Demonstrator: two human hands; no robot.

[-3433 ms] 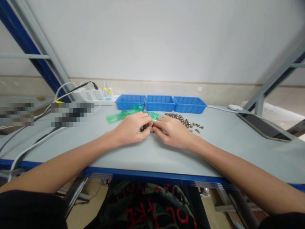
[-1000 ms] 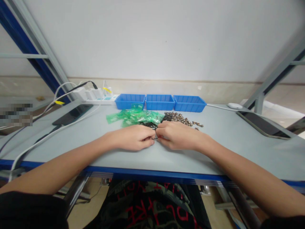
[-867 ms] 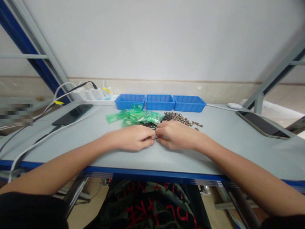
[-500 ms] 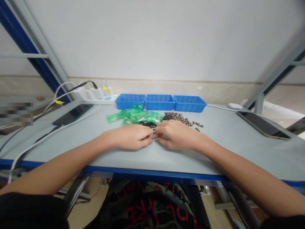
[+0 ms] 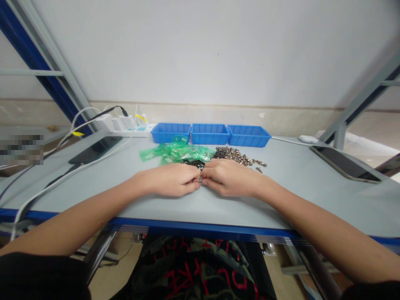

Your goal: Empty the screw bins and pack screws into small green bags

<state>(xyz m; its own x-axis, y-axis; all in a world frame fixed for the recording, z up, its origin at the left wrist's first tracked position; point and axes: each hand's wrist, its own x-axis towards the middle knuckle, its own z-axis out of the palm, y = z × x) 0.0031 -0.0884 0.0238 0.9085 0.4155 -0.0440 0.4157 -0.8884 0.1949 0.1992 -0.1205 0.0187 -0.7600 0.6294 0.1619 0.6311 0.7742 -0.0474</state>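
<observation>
My left hand (image 5: 175, 179) and my right hand (image 5: 229, 177) rest on the grey table (image 5: 296, 183), fingertips meeting. Both pinch a small dark part (image 5: 201, 179) between them; most of it is hidden by the fingers. Just beyond the fingertips lies a small heap of black parts (image 5: 195, 163). Behind that sits a pile of green plastic bags (image 5: 175, 152), and to the right a heap of metal screws (image 5: 237, 155).
Three blue bins (image 5: 210, 134) stand in a row at the back. A power strip with white plugs (image 5: 125, 125) and cables (image 5: 56, 179) lies at the back left beside a dark phone (image 5: 93, 150). Another dark device (image 5: 345, 164) lies at the right, near a white puck (image 5: 308, 139).
My hands drew back from the piles toward me, uncovering the green bags and black parts. In the last second the fingertips have closed tighter together on the small part.
</observation>
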